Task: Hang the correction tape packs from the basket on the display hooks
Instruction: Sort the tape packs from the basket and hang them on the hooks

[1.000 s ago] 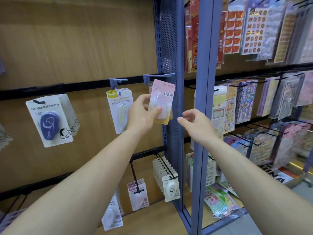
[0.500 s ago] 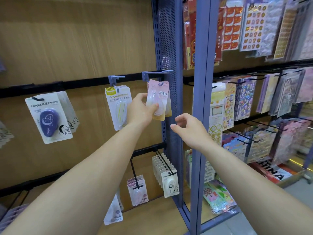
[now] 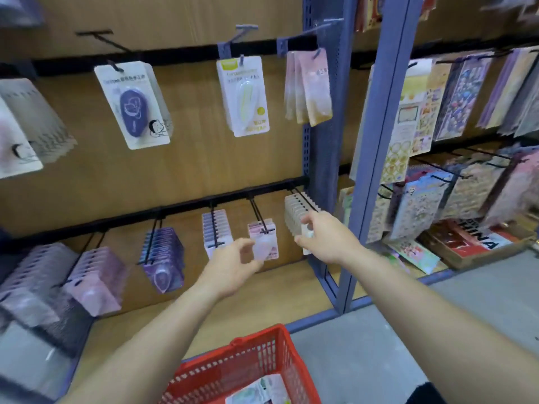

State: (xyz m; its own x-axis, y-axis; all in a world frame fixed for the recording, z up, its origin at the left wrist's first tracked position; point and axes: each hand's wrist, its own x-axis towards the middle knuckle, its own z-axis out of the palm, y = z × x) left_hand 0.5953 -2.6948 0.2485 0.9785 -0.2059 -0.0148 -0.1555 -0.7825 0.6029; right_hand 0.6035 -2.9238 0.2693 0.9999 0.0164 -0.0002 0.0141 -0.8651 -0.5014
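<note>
Pink correction tape packs (image 3: 309, 86) hang free on the upper right display hook (image 3: 300, 43), slightly blurred. My left hand (image 3: 233, 266) is low now, fingers loosely curled around nothing, in front of a small pink pack (image 3: 264, 243) on a lower hook. My right hand (image 3: 323, 237) hovers beside it, also loosely curled and empty, in front of a row of white packs (image 3: 294, 214). The red basket (image 3: 242, 363) stands on the floor at the bottom, with packs (image 3: 259, 389) lying inside it.
A purple pack (image 3: 131, 109) and a yellow-green pack (image 3: 246, 94) hang on upper hooks. Lower hooks carry several rows of purple and pink packs (image 3: 163, 258). A blue steel upright (image 3: 376, 141) separates this bay from sticker sheets (image 3: 458, 97) on the right.
My left hand let go of the pink pack, which now hangs on the upper right hook. Both hands dropped toward the lower row, and the view tilted down to show the basket.
</note>
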